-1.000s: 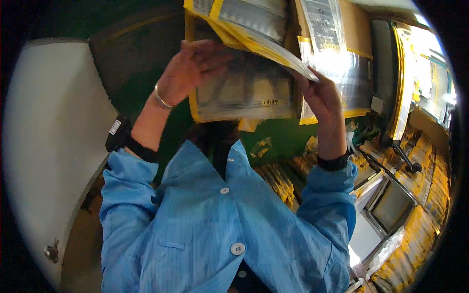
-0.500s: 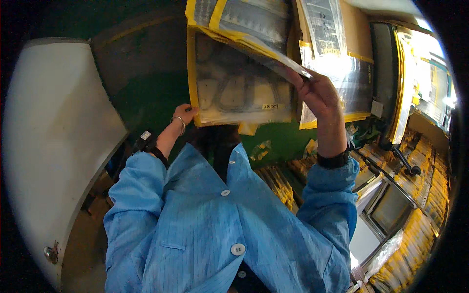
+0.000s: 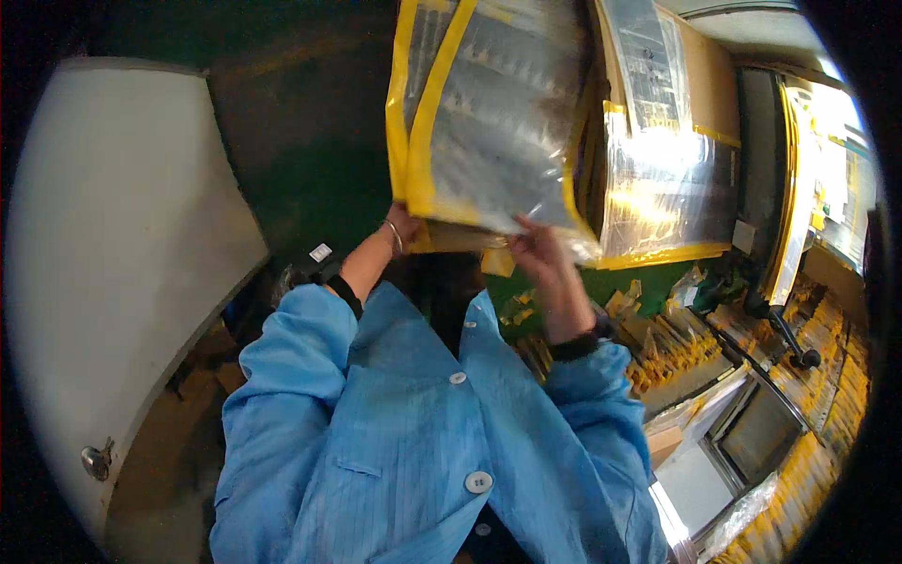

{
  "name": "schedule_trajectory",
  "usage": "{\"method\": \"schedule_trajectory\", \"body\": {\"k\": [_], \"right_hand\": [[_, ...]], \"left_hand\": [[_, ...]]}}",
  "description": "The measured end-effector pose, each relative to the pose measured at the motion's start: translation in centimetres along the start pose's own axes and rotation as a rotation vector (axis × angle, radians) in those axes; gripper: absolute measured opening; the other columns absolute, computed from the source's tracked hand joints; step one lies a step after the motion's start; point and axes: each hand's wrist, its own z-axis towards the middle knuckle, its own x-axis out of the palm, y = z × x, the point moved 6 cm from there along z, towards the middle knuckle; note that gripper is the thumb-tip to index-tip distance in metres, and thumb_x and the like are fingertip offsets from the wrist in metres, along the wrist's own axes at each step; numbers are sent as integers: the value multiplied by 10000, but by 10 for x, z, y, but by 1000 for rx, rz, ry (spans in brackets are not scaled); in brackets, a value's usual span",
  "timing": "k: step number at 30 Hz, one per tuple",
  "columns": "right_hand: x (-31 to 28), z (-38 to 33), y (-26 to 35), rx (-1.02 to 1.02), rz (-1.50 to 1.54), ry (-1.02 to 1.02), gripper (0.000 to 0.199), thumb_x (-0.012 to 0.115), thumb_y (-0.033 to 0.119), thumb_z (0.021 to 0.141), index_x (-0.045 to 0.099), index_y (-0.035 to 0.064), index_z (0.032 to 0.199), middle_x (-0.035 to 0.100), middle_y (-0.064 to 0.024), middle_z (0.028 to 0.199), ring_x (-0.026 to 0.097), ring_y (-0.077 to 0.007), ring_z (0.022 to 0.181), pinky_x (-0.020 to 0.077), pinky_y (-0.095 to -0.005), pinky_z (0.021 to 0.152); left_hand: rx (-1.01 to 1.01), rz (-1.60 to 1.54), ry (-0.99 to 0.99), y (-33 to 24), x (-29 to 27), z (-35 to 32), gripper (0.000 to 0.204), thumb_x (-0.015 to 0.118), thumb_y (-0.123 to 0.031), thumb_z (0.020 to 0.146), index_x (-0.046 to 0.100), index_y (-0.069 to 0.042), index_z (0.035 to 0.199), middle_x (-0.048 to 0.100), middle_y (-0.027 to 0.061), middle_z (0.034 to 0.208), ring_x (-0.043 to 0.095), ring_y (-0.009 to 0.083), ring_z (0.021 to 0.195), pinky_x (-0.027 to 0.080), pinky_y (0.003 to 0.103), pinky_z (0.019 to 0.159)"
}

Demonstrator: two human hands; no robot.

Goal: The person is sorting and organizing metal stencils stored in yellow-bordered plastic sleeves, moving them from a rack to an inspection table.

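A stack of clear plastic sleeves [image 3: 503, 113] with yellow tape borders hangs in front of me at the top middle, and a printed grey pattern shows dimly through the film. My left hand [image 3: 406, 226] is closed on the stack's lower left corner, its fingertips partly hidden behind the yellow edge. At the bottom edge of the front sleeve, my right hand [image 3: 543, 249] pinches the film between thumb and fingers, slightly blurred. Below that edge a brownish strip of the layer behind shows.
Right of the stack, more glossy yellow-edged sleeves [image 3: 667, 188] lie against brown cardboard [image 3: 709, 70]. Rows of yellow-edged packets [image 3: 667, 352] fill the lower right, beside a black handle [image 3: 803, 357]. A white door-like panel [image 3: 141, 235] with a metal knob [image 3: 97, 459] stands left.
My right hand has come down and left, bringing the lifted front sleeves down over the layer behind. My left hand stays at the lower left corner. The whole view has shifted slightly.
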Motion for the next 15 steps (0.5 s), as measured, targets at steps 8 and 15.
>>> {"method": "schedule_trajectory", "body": {"k": [8,15], "right_hand": [[-38,79,-108,-194,625,-266,159,545,154,813,541,79,953,556,-42,848,519,-202,675,452,-317,575],[-25,92,-45,-194,506,-65,276,564,180,836,504,7,1043,557,-88,971,553,-265,853,469,-399,800]], "left_hand": [[-83,-239,79,46,-22,18,221,547,-141,809,553,-34,1002,587,49,832,588,204,720,497,338,640],[66,93,22,19,-11,-2,287,582,-2,749,554,9,1035,616,73,949,591,185,826,469,302,715]]}}
